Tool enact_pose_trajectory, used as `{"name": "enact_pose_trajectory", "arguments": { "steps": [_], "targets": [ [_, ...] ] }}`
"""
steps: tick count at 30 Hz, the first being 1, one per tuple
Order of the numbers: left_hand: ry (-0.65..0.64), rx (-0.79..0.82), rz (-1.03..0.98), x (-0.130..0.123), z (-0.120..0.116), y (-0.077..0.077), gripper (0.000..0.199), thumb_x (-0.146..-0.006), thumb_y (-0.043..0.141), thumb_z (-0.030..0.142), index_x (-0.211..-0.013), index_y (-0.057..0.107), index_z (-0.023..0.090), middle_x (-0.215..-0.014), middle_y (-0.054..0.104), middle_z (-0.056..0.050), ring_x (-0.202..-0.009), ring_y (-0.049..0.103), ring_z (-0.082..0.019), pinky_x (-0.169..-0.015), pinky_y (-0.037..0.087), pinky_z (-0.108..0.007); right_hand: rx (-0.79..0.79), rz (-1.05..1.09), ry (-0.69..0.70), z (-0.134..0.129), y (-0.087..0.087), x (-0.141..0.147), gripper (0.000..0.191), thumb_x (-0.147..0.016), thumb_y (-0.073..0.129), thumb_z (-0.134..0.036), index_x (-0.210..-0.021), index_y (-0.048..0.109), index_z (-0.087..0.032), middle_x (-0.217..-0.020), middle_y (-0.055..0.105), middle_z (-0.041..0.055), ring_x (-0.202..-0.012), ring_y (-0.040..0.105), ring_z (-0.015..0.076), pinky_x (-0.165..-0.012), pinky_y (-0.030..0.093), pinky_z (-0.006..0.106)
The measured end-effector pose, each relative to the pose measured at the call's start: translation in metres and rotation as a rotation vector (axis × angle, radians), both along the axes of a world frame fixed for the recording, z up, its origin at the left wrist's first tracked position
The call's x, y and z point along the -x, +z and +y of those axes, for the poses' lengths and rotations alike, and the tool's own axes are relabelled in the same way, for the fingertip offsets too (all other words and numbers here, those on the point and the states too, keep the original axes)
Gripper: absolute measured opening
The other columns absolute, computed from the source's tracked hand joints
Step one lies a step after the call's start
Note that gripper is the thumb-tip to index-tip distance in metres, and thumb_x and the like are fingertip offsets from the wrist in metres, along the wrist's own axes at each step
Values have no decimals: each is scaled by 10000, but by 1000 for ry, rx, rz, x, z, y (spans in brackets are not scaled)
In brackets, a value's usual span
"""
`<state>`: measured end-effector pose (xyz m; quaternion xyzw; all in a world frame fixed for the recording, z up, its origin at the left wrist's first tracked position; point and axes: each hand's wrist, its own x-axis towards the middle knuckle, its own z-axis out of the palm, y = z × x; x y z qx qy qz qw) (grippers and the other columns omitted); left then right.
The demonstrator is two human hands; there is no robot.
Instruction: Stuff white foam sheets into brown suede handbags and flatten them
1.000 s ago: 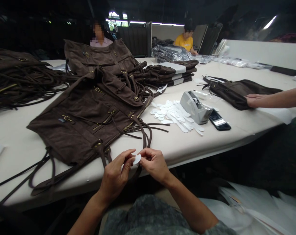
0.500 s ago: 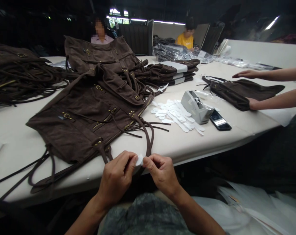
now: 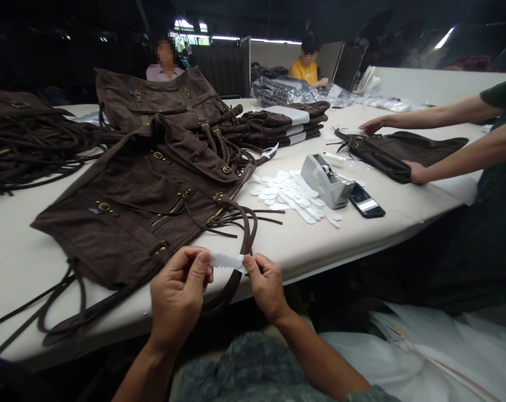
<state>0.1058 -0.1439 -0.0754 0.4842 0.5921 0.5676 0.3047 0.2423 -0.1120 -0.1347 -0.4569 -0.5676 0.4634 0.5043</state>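
Observation:
Between my two hands a white notched strip (image 3: 226, 261) is stretched out, passing in front of the handles (image 3: 247, 230) of a dark brown bag. My left hand (image 3: 181, 285) pinches the strip's left end between thumb and fingers. At its other end my right hand (image 3: 266, 283) is closed, with the thumb pressed on the strip close to the handles. The brown bag (image 3: 123, 195) lies flat on the table to the left, with brass buckles, zips and loose straps. A heap of similar white strips (image 3: 288, 192) lies beyond my right hand.
A grey tape dispenser (image 3: 326, 181) and a phone (image 3: 366, 200) stand beside the heap. More brown bags (image 3: 152, 103) are piled behind and left. At right, a co-worker's hands (image 3: 418, 172) rest on another bag (image 3: 424, 146). Translucent plastic sheets (image 3: 403, 352) sit low on the right.
My left hand has moved left, drawing the white strip out so its length now shows between my hands. The co-worker's hand has shifted on the other bag; the view has turned slightly.

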Motion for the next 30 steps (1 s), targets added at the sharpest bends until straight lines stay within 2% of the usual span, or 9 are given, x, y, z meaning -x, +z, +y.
{"name": "enact_pose_trajectory", "arguments": {
  "steps": [11, 13, 15, 18, 20, 22, 25, 27, 30],
  "targets": [
    [-25, 91, -541, 5, 10, 9, 400, -685, 827, 467, -774, 597, 153, -562, 454, 47, -481, 450, -47, -398, 301, -106, 170, 60, 218, 11, 4, -17, 506, -938, 497, -581, -626, 511, -183, -532, 457, -25, -476, 388, 96, -484, 334, 238],
    [-62, 103, -505, 11, 1, 8, 387, -727, 787, 488, -756, 590, 155, -571, 449, 37, -484, 447, -53, -403, 306, -118, 22, -104, 108, 18, -2, -23, 385, -978, 471, -466, -764, 613, -179, -647, 576, 15, -547, 505, 128, -546, 425, 256],
    [-78, 114, -460, 17, -13, 10, 385, -768, 742, 504, -729, 586, 155, -588, 449, 27, -494, 439, -53, -430, 325, -133, -243, -291, -28, 27, -7, -27, 247, -974, 470, -302, -1082, 656, -181, -962, 668, 92, -831, 628, 197, -746, 519, 317],
    [-111, 121, -380, 20, -35, 16, 404, -819, 669, 537, -685, 587, 165, -587, 454, 10, -497, 410, -63, -449, 317, -166, -588, -507, -49, 52, -10, -25, 570, -887, 550, -149, -1444, 454, -222, -1427, 475, 141, -1311, 456, 287, -1067, 427, 464],
    [-225, 85, -250, 19, -42, 20, 396, -875, 589, 533, -688, 606, 185, -569, 471, 1, -480, 413, -78, -449, 326, -196, -698, -577, 29, 73, -7, -15, 634, -839, 635, -149, -1442, 463, -236, -1495, 409, 133, -1400, 349, 314, -1135, 353, 520],
    [-317, -9, -6, 20, -41, 19, 340, -923, 528, 472, -733, 629, 209, -609, 543, -17, -516, 500, -107, -494, 410, -223, -746, -561, 115, 96, -1, -1, 450, -831, 686, -200, -1274, 612, -224, -1432, 489, 128, -1386, 370, 317, -1136, 351, 528],
    [-163, -224, 504, 36, -33, -1, 225, -875, 629, 454, -982, 661, 258, -1009, 691, -74, -951, 666, -216, -848, 556, -320, -710, -417, 224, 126, 12, 19, 105, -887, 654, -292, -908, 685, -194, -1220, 639, 116, -1267, 504, 278, -1090, 408, 472],
    [-31, -324, 842, 57, -32, -26, 572, -756, 744, 521, -1247, 578, 279, -1277, 628, -92, -1234, 566, -284, -1071, 473, -422, -638, -294, 225, 140, 21, 29, 189, -918, 609, -337, -816, 641, -181, -1147, 658, 118, -1149, 582, 242, -1028, 459, 423],
    [-62, -308, 1168, 89, -41, -69, 912, -681, 807, 467, -1452, 391, 215, -1370, 575, -118, -1302, 516, -319, -1137, 411, -485, -557, -137, 110, 155, 30, 40, 250, -887, 637, -405, -975, 613, -172, -1177, 630, 132, -1071, 612, 218, -968, 492, 390]
  ]
}}
